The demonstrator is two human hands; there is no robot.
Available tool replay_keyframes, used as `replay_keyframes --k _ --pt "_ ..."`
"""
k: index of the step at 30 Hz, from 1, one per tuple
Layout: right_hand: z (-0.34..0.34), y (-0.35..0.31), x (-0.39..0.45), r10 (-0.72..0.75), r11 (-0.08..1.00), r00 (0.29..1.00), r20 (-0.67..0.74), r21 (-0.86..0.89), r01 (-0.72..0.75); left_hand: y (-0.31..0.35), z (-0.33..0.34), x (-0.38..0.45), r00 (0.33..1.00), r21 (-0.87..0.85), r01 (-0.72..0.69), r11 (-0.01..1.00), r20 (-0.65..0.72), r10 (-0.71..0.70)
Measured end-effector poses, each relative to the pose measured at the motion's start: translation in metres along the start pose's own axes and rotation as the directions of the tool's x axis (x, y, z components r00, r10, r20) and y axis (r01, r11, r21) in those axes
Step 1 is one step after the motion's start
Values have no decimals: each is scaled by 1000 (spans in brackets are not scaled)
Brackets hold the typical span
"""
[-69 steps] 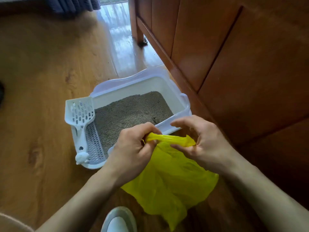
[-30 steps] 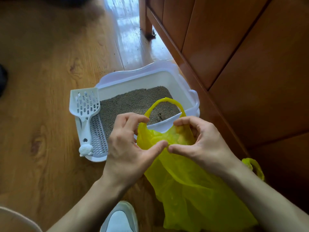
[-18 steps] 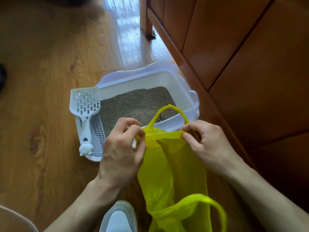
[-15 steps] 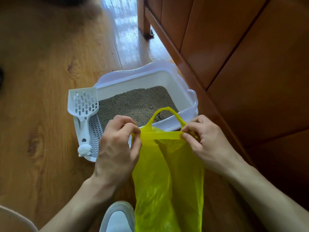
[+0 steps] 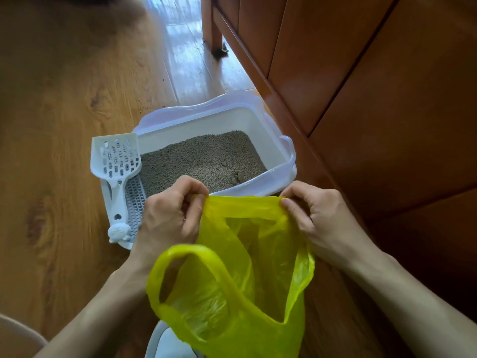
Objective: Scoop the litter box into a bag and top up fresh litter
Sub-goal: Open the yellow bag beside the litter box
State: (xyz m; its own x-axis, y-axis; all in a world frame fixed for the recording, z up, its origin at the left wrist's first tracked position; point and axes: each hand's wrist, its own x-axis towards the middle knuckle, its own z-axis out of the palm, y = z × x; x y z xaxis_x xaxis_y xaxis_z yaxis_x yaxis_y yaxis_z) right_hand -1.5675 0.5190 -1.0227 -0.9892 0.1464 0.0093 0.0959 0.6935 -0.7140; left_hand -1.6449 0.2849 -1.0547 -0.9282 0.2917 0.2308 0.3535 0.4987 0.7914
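Both hands pinch the yellow bag (image 5: 232, 293) rim taut, left hand (image 5: 170, 215) and right hand (image 5: 320, 218); scoop (image 5: 116, 164) lies untouched on litter box (image 5: 286, 153) left edge, handle toward, nearest left hand.

Cabinet (image 5: 361, 86) is walling off the box's (image 5: 206, 109) right side, nearly touching it. Bag (image 5: 245, 267) and both hands are blocking the near edge. Scoop (image 5: 116, 164) is lying along the left rim. Floor (image 5: 64, 99) left and far is lying open.
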Motion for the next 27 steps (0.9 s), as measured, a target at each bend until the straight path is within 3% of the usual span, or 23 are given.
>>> replay_keyframes --k 3,7,10,14,19,22,27 --pt "0 1 0 -24 999 999 36 -26 25 0 2 0 1000 -4 -1 1000 20 1" --pt "3 -9 3 -147 979 981 130 -122 163 10 5 0 983 -53 -71 996 166 79" --pt "14 -18 1 -214 974 964 156 -44 224 18 9 1 963 -130 -88 988 242 118" --pt "26 -23 -1 -207 978 974 89 27 206 27 11 1 957 -195 -117 974 239 163" --pt "23 -15 0 -70 995 998 6 71 70 24 3 -6 980 -85 -49 995 186 65" --pt "21 -10 -2 -55 997 997 48 56 52 23 -2 -5 991 -59 -1 998 130 9" --pt "14 1 -4 -35 999 989 145 18 33 9 -10 12 926 -134 161 978 362 -103"
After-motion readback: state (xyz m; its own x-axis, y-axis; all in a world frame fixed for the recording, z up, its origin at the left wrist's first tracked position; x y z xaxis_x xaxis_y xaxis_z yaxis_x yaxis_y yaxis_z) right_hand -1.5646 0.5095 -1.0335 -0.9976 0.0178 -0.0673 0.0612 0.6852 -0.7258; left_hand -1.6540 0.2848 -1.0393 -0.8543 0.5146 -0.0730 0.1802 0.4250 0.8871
